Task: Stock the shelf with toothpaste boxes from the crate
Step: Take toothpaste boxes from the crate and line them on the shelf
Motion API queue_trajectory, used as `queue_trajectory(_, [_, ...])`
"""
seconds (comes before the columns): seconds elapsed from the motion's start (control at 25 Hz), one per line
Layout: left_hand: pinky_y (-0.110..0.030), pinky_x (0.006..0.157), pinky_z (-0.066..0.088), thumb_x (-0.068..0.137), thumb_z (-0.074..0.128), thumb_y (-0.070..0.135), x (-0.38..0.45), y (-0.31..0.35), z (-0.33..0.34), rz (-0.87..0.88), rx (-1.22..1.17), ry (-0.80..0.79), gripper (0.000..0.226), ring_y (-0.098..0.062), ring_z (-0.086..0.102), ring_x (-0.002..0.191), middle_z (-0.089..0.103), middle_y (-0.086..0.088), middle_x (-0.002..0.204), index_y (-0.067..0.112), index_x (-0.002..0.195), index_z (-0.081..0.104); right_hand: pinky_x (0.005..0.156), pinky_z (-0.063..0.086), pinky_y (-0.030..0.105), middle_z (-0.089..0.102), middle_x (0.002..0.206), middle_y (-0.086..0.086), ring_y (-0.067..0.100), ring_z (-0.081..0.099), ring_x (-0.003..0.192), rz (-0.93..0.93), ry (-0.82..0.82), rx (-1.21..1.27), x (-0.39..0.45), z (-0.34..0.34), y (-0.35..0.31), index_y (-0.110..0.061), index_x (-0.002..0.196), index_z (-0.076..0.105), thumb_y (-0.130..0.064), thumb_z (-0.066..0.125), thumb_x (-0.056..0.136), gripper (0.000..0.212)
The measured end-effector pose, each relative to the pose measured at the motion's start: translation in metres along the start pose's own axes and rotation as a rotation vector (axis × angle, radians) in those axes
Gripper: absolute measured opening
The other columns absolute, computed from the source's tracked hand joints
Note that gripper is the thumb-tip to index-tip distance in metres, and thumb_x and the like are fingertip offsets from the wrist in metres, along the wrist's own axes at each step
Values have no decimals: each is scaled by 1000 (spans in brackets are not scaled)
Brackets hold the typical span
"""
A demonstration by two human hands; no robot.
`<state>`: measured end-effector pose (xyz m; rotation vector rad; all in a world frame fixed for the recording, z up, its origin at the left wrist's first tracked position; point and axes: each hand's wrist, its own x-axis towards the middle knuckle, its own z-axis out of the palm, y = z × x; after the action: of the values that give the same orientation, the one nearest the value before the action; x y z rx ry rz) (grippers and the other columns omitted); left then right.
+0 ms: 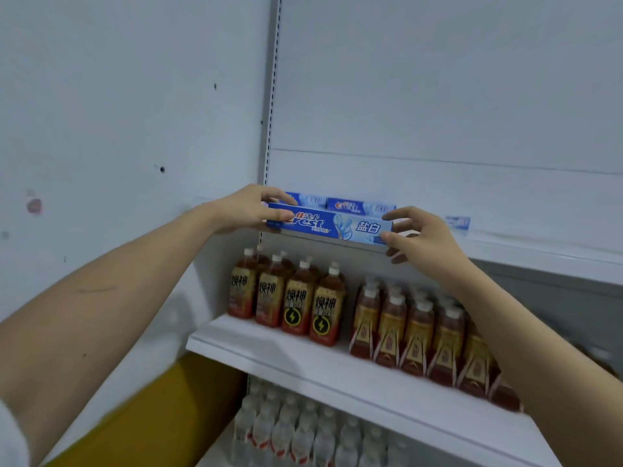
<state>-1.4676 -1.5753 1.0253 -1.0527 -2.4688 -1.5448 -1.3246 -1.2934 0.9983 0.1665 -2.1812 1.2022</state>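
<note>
At the centre of the frame, the top shelf (pixel 505 254) edge carries a toothpaste box (pixel 337 227), pinched endwise by left hand (pixel 242 210) and right hand (pixel 421 237). It looks light, stiff, crushable; both grips hold its ends.

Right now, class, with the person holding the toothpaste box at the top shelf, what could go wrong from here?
1. The toothpaste box is pinched only at its ends by the left hand and right hand; a slip could drop it onto the tea bottles below.
2. Pushed in carelessly, it may knock the boxes behind out of line.
3. It sits at the top shelf edge; left overhanging, it could tip off.
</note>
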Motion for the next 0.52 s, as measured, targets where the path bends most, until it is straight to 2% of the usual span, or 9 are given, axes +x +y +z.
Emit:
queue_trajectory(0.2, [-39,82,60,84,74,16,20,-4,-21,8,-62,30,37,-28,60,115,55,-11,124,17,120,64,64,60,40,68,93,3,20,68,66,-46,7,-108,38,3,-7,-22,102,65,-10,68,85,21])
queue_trajectory(0.36, [-32,80,60,87,70,17,52,-17,-40,60,56,119,40,-27,56,117,58,-7,123,19,125,59,55,47,29,68,95,2,24,67,76,-64,30,-258,81,23,-9,-26,97,59,-10,65,83,22])
queue_trajectory(0.52, [-27,77,57,89,70,18,92,-40,-61,56,182,159,42,-25,59,110,59,-6,122,17,129,57,53,46,26,63,101,3,23,63,78,-77,-4,-423,134,54,-6,-21,111,53,-5,53,88,28])
